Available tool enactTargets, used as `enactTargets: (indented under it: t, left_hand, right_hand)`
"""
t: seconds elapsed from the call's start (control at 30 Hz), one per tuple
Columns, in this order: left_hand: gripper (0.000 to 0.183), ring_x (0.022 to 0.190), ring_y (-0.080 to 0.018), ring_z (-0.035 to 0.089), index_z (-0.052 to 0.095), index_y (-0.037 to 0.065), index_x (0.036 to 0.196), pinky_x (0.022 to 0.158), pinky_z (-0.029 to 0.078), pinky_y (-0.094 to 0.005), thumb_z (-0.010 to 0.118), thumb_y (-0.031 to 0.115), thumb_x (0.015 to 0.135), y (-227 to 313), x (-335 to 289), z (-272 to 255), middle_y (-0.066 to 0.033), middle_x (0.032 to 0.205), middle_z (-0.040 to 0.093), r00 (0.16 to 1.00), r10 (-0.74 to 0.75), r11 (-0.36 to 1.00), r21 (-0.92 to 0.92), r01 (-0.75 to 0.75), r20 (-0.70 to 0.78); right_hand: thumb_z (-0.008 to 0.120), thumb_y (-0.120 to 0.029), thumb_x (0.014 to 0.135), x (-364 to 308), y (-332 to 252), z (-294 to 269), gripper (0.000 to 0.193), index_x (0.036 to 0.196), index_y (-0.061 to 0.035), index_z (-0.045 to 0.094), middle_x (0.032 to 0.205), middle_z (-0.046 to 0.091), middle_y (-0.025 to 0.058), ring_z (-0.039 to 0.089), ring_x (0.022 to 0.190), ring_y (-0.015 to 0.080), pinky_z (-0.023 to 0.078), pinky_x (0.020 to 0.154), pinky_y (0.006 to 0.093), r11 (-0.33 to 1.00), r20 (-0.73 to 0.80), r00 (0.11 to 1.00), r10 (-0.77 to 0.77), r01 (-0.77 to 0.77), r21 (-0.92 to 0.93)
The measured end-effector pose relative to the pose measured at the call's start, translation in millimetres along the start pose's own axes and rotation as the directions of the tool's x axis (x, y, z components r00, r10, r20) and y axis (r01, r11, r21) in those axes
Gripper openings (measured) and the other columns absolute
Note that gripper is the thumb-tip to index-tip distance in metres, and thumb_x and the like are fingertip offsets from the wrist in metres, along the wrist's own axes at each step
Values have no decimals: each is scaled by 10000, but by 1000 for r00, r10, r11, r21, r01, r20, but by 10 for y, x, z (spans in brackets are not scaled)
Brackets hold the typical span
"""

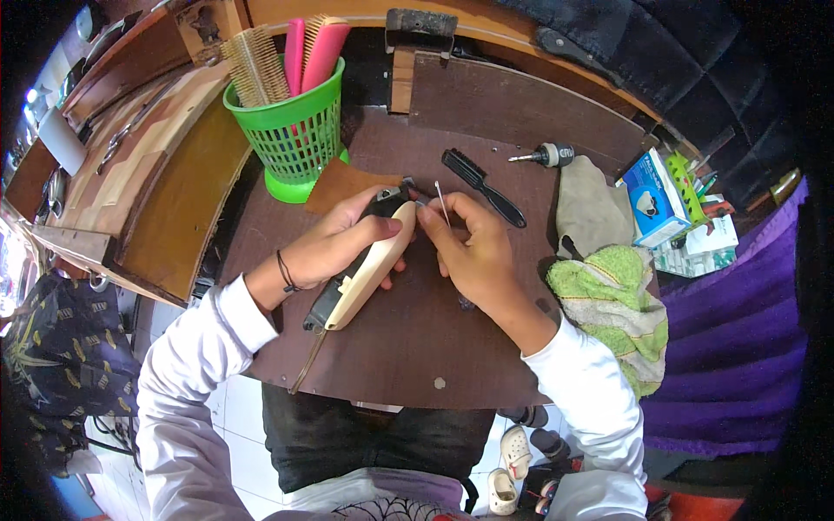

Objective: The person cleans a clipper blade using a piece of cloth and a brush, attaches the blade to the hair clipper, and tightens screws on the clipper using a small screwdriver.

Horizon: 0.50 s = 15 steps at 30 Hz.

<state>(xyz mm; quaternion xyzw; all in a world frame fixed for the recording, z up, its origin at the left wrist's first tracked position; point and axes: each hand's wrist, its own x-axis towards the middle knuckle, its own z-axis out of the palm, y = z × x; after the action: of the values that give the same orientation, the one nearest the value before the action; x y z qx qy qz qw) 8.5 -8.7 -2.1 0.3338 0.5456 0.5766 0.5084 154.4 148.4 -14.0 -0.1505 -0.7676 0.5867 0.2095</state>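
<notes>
My left hand [334,241] is wrapped around a cream and black hair clipper [372,276], held at a slant above the brown table with its blade end pointing away from me. The clipper's cord hangs over the near table edge. Close to the blade end is my right hand [473,247], fingers closed on a thin, light metal rod [442,203] that sticks up past the knuckles. Its fingertips come near the clipper head, and whether they touch it I cannot tell. Under my left hand lies a brown flat sheet [333,186]. A black brush [484,187] lies beyond my right hand.
A green basket [295,130] with brushes and combs stands at the back left. Toward the back right lie a short screwdriver [546,155], a grey cloth [595,204] and a green-white towel [608,300]. A blue and white box [651,198] stands beside them. A wooden cabinet [178,204] borders the left.
</notes>
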Motion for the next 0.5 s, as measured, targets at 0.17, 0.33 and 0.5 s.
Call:
enactTargets:
  t: [0.17, 0.33, 0.5]
  left_hand:
    - [424, 905, -203, 697, 479, 48, 1378, 699, 638, -359, 557, 240, 1008, 5, 0, 2, -108, 1095, 631, 1000, -3, 1000, 11, 3, -5]
    - [428, 902, -204, 697, 476, 49, 1385, 700, 639, -365, 553, 239, 1009, 5, -9, 6, -105, 1100, 627, 1000, 7, 1000, 13, -7, 2]
    - [434, 902, -206, 697, 472, 54, 1398, 701, 638, -368, 546, 236, 1011, -3, -13, 4, -102, 1112, 622, 1000, 8, 1000, -5, -8, -10]
  right_hand:
    - [673, -232, 1028, 2, -35, -21, 225, 1026, -7, 660, 745, 650, 19, 551, 535, 55, 442, 482, 260, 999, -40, 999, -21, 23, 32]
    - [696, -187, 1010, -10, -20, -27, 188, 1035, -5, 654, 836, 672, 36, 557, 559, 61, 442, 495, 253, 997, 2, 998, 68, -68, -39]
    - [713, -139, 990, 26, 10, -36, 168, 1060, -2, 648, 933, 688, 61, 578, 565, 72, 449, 481, 264, 999, -27, 999, -41, 42, 20]
